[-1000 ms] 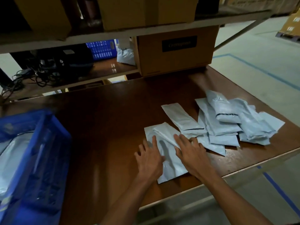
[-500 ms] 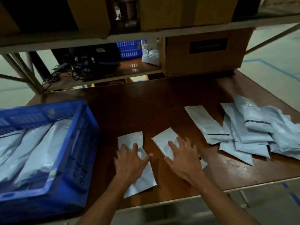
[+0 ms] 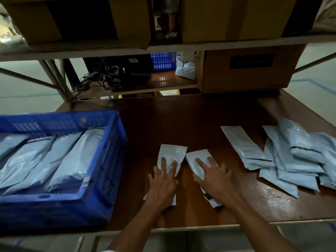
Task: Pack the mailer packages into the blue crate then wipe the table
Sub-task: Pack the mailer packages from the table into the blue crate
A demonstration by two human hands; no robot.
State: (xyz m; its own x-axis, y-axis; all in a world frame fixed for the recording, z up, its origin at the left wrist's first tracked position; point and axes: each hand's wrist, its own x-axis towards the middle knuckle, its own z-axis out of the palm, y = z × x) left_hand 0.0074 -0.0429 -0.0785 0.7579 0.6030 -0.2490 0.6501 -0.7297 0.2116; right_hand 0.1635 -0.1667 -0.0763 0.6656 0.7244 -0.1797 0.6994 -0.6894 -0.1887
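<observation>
On table (image 3: pixel 181 120) just right of blue crate (image 3: pixel 114 171): two mailer packages (image 3: pixel 172 154), each pinned flat under a spread palm, left hand (image 3: pixel 162 186) and right hand (image 3: pixel 216 180). Probably light, soft, slippery film. Best pinched at the free far end.

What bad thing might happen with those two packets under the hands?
The left hand and right hand only press flat on the left mailer and right mailer, gripping neither, so one might slip off the table near its front edge. The blue crate looks lined with mailers already; extra ones may sit crooked.
</observation>
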